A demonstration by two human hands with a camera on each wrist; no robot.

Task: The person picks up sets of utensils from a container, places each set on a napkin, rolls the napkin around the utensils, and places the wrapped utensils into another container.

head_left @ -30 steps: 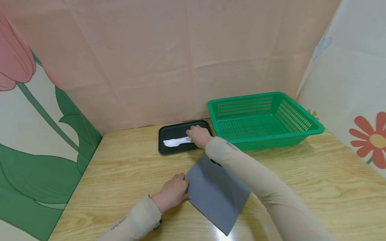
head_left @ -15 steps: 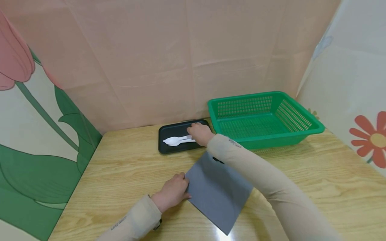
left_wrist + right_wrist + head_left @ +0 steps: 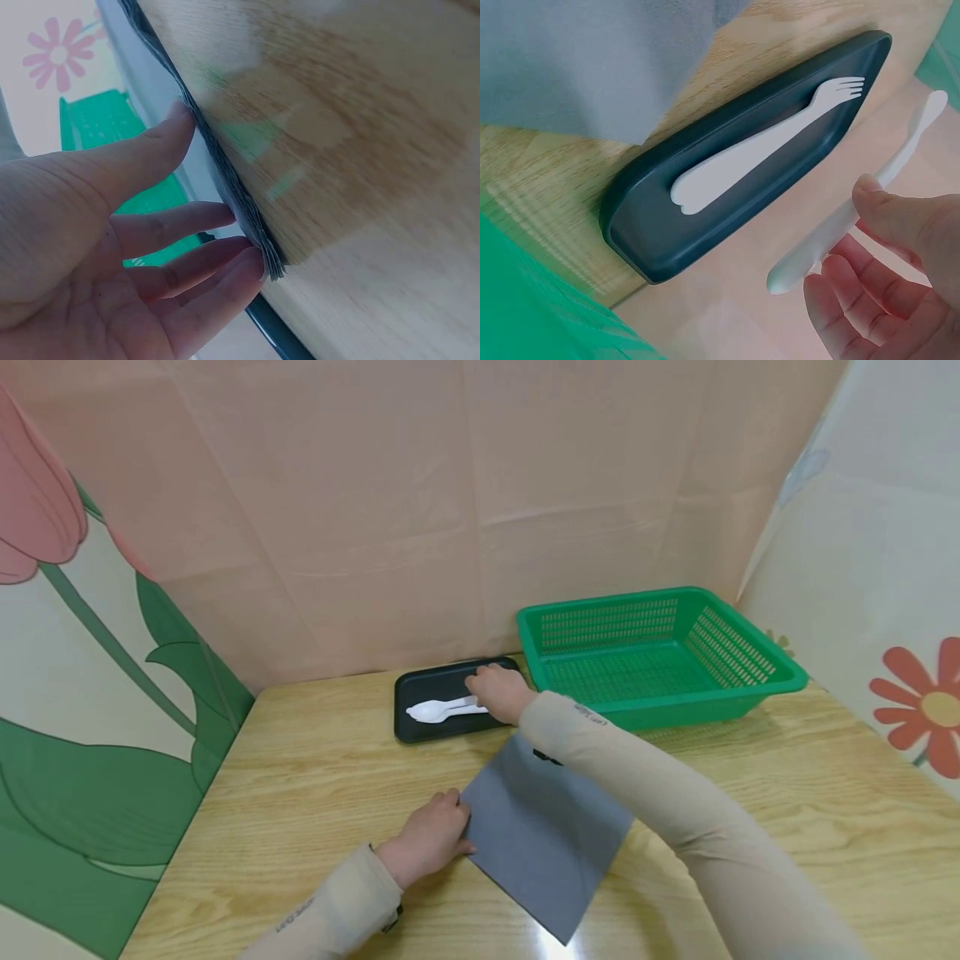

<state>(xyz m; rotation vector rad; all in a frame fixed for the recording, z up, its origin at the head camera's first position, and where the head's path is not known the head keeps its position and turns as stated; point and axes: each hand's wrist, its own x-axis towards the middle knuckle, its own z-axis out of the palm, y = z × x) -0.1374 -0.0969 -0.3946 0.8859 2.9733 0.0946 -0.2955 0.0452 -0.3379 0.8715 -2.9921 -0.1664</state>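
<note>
White fork (image 3: 761,147) whole, right-wrist view only

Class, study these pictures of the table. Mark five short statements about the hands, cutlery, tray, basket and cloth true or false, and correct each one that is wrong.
1. A white fork lies in the black tray. True.
2. The right hand holds a knife. False: it holds a white spoon.
3. The left hand touches the edge of the grey cloth. True.
4. In the head view, the green basket stands to the left of the black tray. False: the green basket stands to its right.
5. The grey cloth lies nearer the person than the black tray does. True.
</note>
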